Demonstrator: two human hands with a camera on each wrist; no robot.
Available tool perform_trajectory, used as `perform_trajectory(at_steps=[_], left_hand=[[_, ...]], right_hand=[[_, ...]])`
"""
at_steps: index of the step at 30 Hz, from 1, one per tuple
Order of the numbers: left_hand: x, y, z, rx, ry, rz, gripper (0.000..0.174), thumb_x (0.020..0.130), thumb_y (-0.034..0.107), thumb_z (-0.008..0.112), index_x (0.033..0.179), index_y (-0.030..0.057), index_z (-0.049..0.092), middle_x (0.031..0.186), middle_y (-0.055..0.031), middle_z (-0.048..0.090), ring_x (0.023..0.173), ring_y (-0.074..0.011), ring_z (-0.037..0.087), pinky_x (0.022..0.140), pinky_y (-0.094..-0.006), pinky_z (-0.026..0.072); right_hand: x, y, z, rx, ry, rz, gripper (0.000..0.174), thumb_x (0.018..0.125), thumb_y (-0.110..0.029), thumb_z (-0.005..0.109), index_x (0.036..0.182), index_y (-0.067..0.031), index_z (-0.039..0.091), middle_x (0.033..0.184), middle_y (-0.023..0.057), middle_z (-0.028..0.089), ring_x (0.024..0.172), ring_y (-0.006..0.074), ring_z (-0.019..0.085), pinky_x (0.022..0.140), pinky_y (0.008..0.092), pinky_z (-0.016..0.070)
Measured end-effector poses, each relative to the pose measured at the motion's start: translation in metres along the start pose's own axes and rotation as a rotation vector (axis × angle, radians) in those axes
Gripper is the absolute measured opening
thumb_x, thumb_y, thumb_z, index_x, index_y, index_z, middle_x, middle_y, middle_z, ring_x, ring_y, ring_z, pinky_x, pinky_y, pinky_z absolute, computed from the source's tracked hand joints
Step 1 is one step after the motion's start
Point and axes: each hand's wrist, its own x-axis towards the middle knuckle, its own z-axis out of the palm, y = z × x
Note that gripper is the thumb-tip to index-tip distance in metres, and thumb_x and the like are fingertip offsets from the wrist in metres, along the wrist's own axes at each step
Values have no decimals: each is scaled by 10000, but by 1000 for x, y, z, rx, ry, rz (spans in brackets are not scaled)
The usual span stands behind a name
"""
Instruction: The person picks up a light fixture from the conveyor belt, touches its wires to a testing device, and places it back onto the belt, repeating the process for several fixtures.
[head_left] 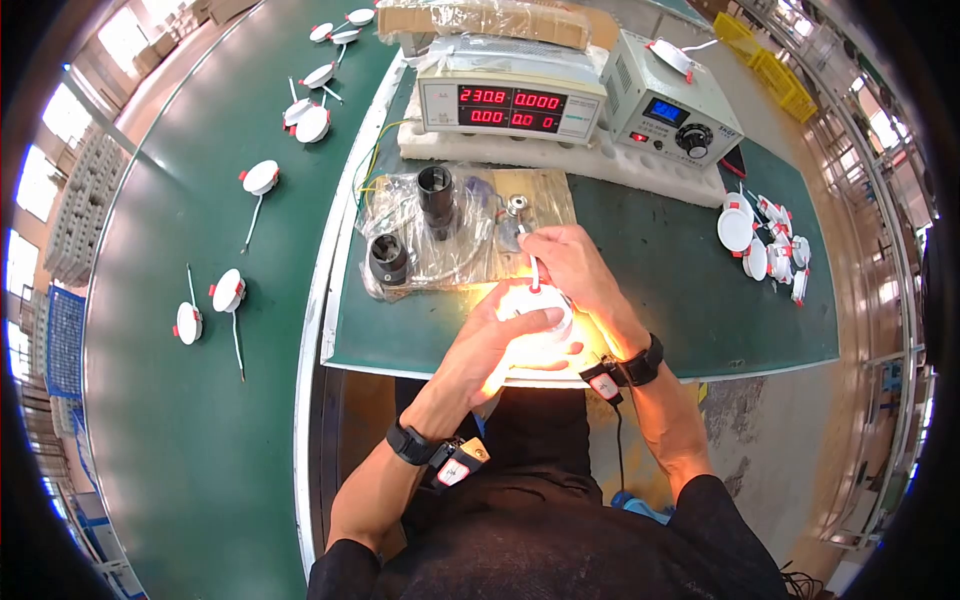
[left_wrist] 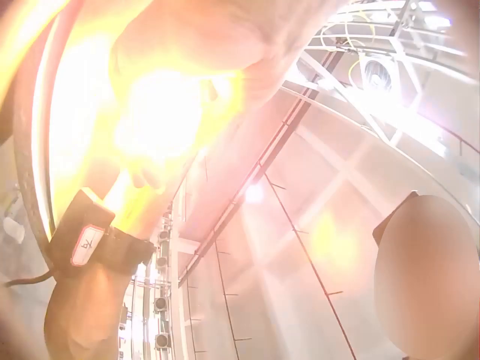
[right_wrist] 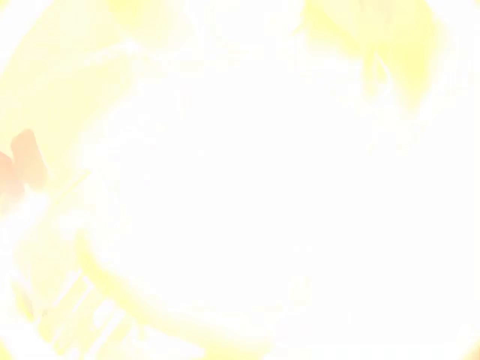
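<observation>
A round white lamp (head_left: 537, 318) glows bright yellow at the near edge of the green bench mat (head_left: 680, 290). My left hand (head_left: 497, 335) curls round its near left side and holds it. My right hand (head_left: 570, 262) is bent over the lamp's far side, its fingers pinching the white lead with a red clip (head_left: 535, 275) that rises from the lamp. In the left wrist view the lit lamp (left_wrist: 161, 112) flares out against the palm. The right wrist view is washed out by glare.
Two black sockets (head_left: 436, 195) lie in clear plastic wrap on a board behind the lamp. A power meter (head_left: 510, 98) with red digits and a grey supply box (head_left: 670, 110) stand at the back. Several white lamps (head_left: 765, 245) lie at the right and others (head_left: 260, 178) lie on the conveyor belt at left.
</observation>
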Motion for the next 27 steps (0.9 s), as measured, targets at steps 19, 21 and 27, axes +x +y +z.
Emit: perform_trajectory(at_steps=[19,21,27], left_hand=[[23,-10,-28,60,-185,-81,449,912,78,693,1328,62,524,1206,-139,675,1001,-372,731,780,-363,621],[22,-11,-26,60,-179,-79,437,920,85,694,1323,60,525,1208,-138,676,1015,-360,729,780,-358,618],[16,-2,-13,83,-123,-115,409,930,96,688,1302,42,527,1211,-142,675,1062,-346,720,773,-337,609]], right_hand=[[0,7,3,-115,64,-80,341,870,-261,573,736,44,644,598,170,585,557,268,565,588,411,461],[0,9,3,-114,75,-80,343,866,-263,571,736,45,646,596,182,584,562,286,573,594,419,464],[-1,5,4,-147,86,-80,328,849,-268,573,721,21,661,586,163,591,566,279,586,604,414,469]])
